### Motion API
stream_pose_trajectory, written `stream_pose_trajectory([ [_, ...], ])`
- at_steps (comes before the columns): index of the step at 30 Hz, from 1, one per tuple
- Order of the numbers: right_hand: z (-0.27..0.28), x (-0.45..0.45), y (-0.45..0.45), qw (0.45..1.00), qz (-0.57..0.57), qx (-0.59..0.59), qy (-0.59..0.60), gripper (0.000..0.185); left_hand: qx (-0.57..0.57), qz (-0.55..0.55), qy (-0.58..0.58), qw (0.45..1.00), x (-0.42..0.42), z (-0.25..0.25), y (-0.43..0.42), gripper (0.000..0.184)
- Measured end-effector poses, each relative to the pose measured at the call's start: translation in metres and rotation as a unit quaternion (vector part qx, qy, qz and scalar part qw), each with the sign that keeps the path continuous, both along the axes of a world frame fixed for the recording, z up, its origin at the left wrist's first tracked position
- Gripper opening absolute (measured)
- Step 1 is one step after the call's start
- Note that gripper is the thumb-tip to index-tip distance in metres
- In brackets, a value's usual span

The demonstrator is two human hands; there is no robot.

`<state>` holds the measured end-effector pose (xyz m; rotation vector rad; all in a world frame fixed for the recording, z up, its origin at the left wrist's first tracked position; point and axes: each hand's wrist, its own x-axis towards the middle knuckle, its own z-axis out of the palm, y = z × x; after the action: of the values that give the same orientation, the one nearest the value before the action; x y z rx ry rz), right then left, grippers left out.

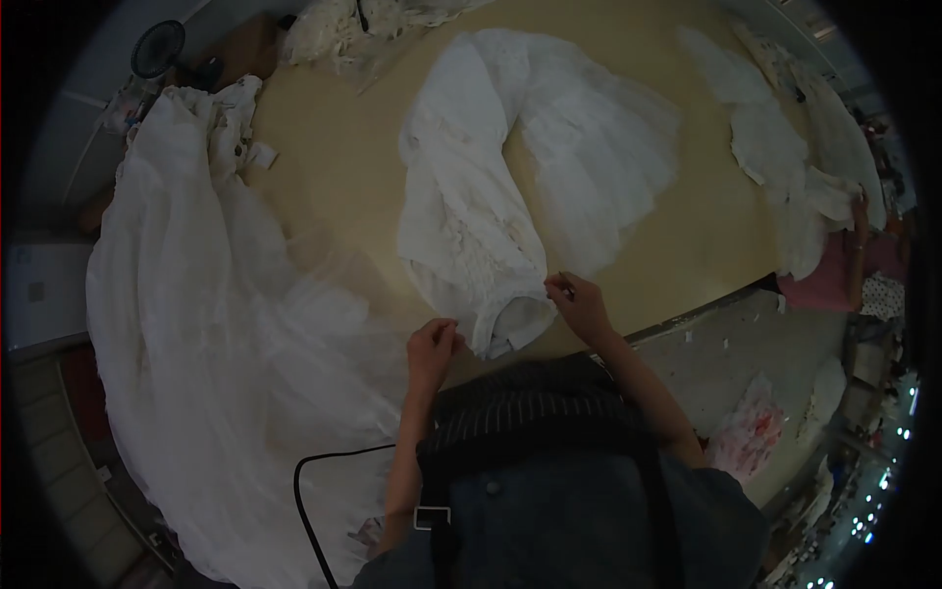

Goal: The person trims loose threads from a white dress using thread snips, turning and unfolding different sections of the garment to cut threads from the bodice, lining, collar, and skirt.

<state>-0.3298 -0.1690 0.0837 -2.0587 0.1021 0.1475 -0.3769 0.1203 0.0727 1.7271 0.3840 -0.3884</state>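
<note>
A white garment (466,206) with a gathered bodice and a sheer tulle part lies curved on the tan table (334,177). Its open end faces the near table edge. My left hand (433,349) is at the left side of that end, fingers pinched together on the fabric's edge or right beside it; what lies between them is too small to make out. On the right side of the opening, my right hand (579,305) has its fingertips closed on the garment's edge.
A big heap of white tulle (186,294) covers the left side. More white fabric (775,147) lies at the right, near a person in pink (824,280). A black fan (158,50) stands back left. A black cord (306,506) loops near my left arm.
</note>
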Motion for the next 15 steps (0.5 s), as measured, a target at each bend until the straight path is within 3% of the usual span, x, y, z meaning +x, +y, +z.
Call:
stream_pose_trajectory([
  [2,-0.009,-0.009,0.011,0.988,0.029,-0.082,-0.129,0.021,-0.023,-0.025,0.046,0.998,0.01,0.003,-0.02,0.019],
  [5,-0.01,-0.015,0.013,0.966,0.035,-0.25,-0.052,0.028,-0.014,-0.095,0.036,0.995,0.012,-0.005,-0.039,0.019],
  [9,-0.036,-0.02,0.002,0.991,0.039,-0.117,-0.042,0.034,0.022,-0.146,0.013,0.989,0.006,-0.01,-0.05,0.021],
  [15,-0.004,-0.019,0.018,0.999,0.009,-0.033,0.038,0.038,0.07,-0.185,0.059,0.979,-0.006,-0.009,-0.053,0.026],
])
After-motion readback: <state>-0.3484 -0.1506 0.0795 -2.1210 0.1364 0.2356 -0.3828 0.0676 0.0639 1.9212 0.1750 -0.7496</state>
